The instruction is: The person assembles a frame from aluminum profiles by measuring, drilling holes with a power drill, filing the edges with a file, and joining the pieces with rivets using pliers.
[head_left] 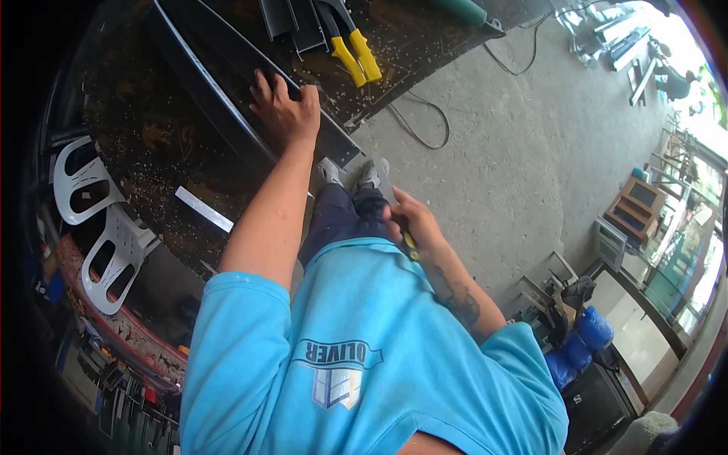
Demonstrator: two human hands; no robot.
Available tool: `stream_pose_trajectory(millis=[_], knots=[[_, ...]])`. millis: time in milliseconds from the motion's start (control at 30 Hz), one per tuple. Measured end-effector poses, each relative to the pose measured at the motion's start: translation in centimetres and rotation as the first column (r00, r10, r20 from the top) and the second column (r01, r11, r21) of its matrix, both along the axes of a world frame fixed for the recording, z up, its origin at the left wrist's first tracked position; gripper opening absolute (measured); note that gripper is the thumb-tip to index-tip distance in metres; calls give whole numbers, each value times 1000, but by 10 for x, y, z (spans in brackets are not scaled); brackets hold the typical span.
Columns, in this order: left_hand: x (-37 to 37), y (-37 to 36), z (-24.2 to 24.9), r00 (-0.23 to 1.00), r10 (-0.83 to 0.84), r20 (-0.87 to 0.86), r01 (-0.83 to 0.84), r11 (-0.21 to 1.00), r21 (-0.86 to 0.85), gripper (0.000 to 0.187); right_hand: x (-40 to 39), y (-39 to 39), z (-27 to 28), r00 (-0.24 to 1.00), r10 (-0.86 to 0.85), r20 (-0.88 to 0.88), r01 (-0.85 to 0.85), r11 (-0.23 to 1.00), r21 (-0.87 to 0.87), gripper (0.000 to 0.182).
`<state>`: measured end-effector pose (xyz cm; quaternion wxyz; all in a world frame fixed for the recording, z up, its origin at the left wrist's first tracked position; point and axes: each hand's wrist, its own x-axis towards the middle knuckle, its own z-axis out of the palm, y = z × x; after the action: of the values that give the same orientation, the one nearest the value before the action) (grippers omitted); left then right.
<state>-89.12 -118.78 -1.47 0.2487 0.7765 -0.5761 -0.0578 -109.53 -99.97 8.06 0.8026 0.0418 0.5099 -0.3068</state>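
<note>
My left hand [287, 114] lies over a long dark metal profile [334, 140] on the table, its fingers spread and slightly bent across the piece's edge. Another dark profile with a shiny edge [205, 72] runs alongside to the left. Low in front of my right thigh, my right hand [415, 220] is closed round the black-and-yellow handle of a file [384, 180]. The file's flat grey blade points up toward my shoes, away from the table. Part of the handle is hidden by my fingers.
A hand tool with yellow grips [356, 57] and short dark profile offcuts [296, 30] lie at the table's far end, beside a green cylinder [462, 11]. A pale metal strip [203, 208] rests nearer. White plastic chairs [114, 258] stand left; a cable [432, 140] loops across the floor.
</note>
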Motion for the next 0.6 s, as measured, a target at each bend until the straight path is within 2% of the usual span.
stream_pose_trajectory(millis=[33, 67, 133, 167, 267, 333, 533, 600], knots=[[0, 0, -1, 1000, -1, 0, 1, 1000, -13, 62, 15, -5, 2, 983, -164, 80, 158, 985, 71, 49], [0, -1, -2, 1000, 1, -2, -1, 999, -33, 62, 28, -13, 6, 981, -158, 116, 142, 980, 137, 45], [0, 0, -4, 1000, 8, -6, -9, 999, -48, 61, 50, -24, 26, 980, -186, 65, 157, 938, 309, 41], [0, 0, -6, 1000, 8, -9, -8, 998, -61, 60, 56, -29, 36, 971, -214, 107, 165, 922, 350, 41], [-1, 0, 0, 999, 2, -35, -5, 997, -73, 60, 73, -34, 74, 982, -183, 41, 156, 918, 366, 43], [-2, -1, 3, 999, 2, -42, -4, 998, -66, 62, 78, -39, 77, 971, -228, 69, 186, 906, 381, 43], [-1, 0, 7, 999, -11, -33, 9, 999, -51, 67, 95, -55, 89, 974, -191, -124, 225, 897, 382, 46], [-3, -3, 11, 998, 5, -70, -8, 999, -45, 66, 87, -51, 83, 983, -177, -48, 182, 917, 355, 45]])
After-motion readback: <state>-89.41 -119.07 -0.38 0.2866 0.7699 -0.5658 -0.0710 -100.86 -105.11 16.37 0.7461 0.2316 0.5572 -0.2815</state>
